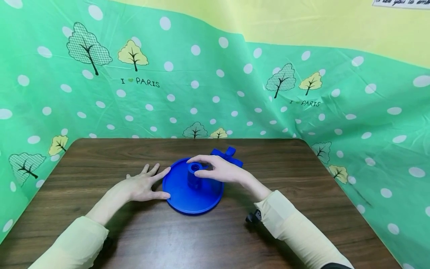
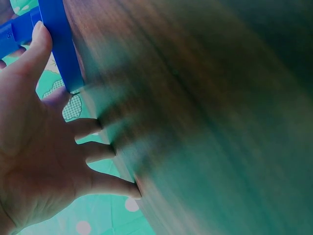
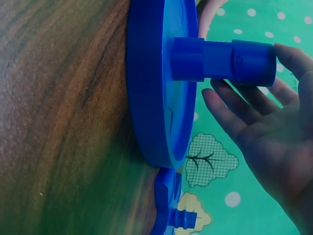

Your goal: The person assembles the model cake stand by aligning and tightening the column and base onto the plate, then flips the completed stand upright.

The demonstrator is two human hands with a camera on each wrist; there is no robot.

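Note:
A round blue plate with a raised rim (image 1: 193, 210) lies flat on the table. From its middle rises an upright blue post (image 1: 194, 181) with a hole in its top; the right wrist view shows the post (image 3: 218, 59) widening toward its end. My left hand (image 1: 142, 185) spreads its fingers at the plate's left side, thumb and index finger touching the rim. With thumb and fingers, my right hand (image 1: 222, 169) holds the upper end of the post. Behind the right hand lies a blue cross-shaped part (image 1: 231, 152), partly covered by it.
The brown wooden table (image 1: 188, 246) has rounded far corners. A green and yellow cloth (image 1: 208, 74) with dots and trees hangs behind it and along both sides. In the right wrist view, the cross-shaped part (image 3: 167, 193) shows a short ribbed peg.

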